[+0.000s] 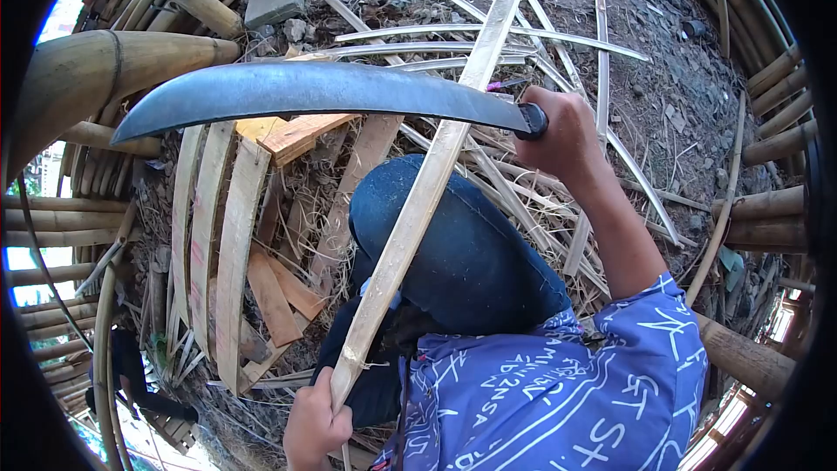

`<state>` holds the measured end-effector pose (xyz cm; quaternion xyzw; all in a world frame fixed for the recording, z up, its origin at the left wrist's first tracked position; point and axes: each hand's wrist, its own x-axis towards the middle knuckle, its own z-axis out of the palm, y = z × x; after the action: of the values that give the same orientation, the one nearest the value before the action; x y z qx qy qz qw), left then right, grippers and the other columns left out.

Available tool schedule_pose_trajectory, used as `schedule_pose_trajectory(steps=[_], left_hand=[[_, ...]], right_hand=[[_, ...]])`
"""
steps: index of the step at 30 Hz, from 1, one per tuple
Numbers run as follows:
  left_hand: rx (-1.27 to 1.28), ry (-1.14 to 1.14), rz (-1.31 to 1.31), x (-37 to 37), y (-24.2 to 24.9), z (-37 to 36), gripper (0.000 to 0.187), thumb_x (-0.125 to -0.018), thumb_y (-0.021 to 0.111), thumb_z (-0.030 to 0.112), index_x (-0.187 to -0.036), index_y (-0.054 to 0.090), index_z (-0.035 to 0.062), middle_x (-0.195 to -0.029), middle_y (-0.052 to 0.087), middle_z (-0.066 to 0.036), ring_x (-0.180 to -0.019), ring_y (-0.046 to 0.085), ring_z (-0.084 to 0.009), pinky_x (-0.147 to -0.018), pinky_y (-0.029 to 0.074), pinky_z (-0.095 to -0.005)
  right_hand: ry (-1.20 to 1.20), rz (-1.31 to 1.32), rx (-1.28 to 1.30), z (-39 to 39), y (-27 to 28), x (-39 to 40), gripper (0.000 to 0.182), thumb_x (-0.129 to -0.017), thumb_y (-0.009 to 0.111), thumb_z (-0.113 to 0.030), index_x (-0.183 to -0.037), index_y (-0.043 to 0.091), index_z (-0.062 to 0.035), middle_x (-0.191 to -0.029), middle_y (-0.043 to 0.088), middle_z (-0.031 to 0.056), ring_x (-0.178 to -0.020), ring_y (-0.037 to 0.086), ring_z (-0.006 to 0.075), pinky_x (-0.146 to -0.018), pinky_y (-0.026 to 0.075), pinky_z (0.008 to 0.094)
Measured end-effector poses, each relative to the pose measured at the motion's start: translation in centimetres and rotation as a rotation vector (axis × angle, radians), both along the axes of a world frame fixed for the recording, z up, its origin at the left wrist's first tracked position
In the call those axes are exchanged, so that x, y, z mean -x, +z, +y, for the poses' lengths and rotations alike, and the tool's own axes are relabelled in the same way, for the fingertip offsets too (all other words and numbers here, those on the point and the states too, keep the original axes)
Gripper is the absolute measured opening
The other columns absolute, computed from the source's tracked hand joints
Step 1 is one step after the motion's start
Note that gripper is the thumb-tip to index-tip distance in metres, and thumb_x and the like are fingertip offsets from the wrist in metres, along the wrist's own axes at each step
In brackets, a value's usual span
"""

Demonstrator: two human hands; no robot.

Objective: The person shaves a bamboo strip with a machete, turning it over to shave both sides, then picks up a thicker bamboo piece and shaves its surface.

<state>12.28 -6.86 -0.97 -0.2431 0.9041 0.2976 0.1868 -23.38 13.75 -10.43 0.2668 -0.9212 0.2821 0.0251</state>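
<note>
My right hand (pixel 562 133) is wrapped round the black handle of a machete (pixel 323 90). Its long, broad blade points left and passes over a pale bamboo strip (pixel 410 240). That strip runs from the lower middle of the view up to the top edge, crossing above my bent knee (pixel 453 235). Down at its near end, my left hand (pixel 316 423) is closed round the strip, the thumb lying along it. The blade overlaps the strip's upper part in this view.
Split bamboo strips (pixel 602 61) and shavings lie scattered on the dirt. Wider slats (pixel 240 253) and wood blocks (pixel 301 135) sit left of my knee. Thick bamboo poles (pixel 131 70) line the left, more poles (pixel 772 205) the right. A concrete chunk (pixel 275 0) rests at the top.
</note>
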Motion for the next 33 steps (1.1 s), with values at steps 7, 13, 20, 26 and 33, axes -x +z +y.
schedule_pose_trajectory(steps=[7, 13, 20, 26, 33], left_hand=[[-0.037, 0.031, -0.029, 0.1, 0.2, -0.1, 0.028, -0.063, 0.049, 0.005, -0.087, 0.048, -0.0076, -0.055, 0.048, -0.026, -0.055, 0.054, -0.0462, -0.051, 0.043, -0.0471], [-0.057, 0.073, -0.013, 0.5, 0.4, 0.0, 0.027, -0.062, 0.049, 0.005, -0.087, 0.049, -0.0059, -0.055, 0.047, -0.025, -0.055, 0.053, -0.0462, -0.053, 0.043, -0.0476], [-0.320, 0.204, -0.005, -1.4, -2.2, -1.8, 0.025, -0.064, 0.047, 0.003, -0.088, 0.048, -0.0035, -0.056, 0.045, -0.019, -0.049, 0.049, -0.0354, -0.049, 0.038, -0.0393], [-0.383, 0.276, 0.035, -1.9, -2.3, -2.0, 0.029, -0.065, 0.048, 0.003, -0.093, 0.049, -0.0040, -0.059, 0.045, -0.015, -0.049, 0.047, -0.0273, -0.050, 0.037, -0.0368], [-0.235, 0.167, -0.074, 0.5, -0.3, -1.6, 0.036, -0.066, 0.049, 0.005, -0.100, 0.049, -0.0064, -0.061, 0.049, -0.025, -0.058, 0.053, -0.0442, -0.053, 0.041, -0.0404]], right_hand=[[0.040, 0.138, 0.100, -0.1, -0.8, 0.7, 0.011, -0.061, 0.064, -0.008, -0.072, 0.061, -0.0053, -0.062, 0.061, 0.0163, -0.061, 0.063, 0.0354, -0.057, 0.051, 0.0407], [0.043, 0.121, 0.049, 0.0, -0.7, 1.0, 0.015, -0.061, 0.067, -0.012, -0.075, 0.063, -0.0061, -0.067, 0.065, 0.0158, -0.066, 0.066, 0.0345, -0.062, 0.053, 0.0419], [0.124, 0.068, 0.125, -0.1, 1.2, 0.1, 0.013, -0.064, 0.067, -0.004, -0.075, 0.060, -0.0017, -0.059, 0.058, 0.0149, -0.055, 0.063, 0.0276, -0.052, 0.046, 0.0346], [0.275, -0.389, 0.197, 2.6, 5.3, -1.8, 0.029, -0.069, 0.072, -0.007, -0.094, 0.064, 0.0031, -0.069, 0.063, 0.0128, -0.059, 0.059, 0.0171, -0.061, 0.048, 0.0280], [0.163, 0.151, 0.003, 2.9, 1.6, -1.4, 0.024, -0.070, 0.075, -0.017, -0.086, 0.063, -0.0039, -0.072, 0.066, 0.0124, -0.066, 0.066, 0.0297, -0.058, 0.052, 0.0362]])
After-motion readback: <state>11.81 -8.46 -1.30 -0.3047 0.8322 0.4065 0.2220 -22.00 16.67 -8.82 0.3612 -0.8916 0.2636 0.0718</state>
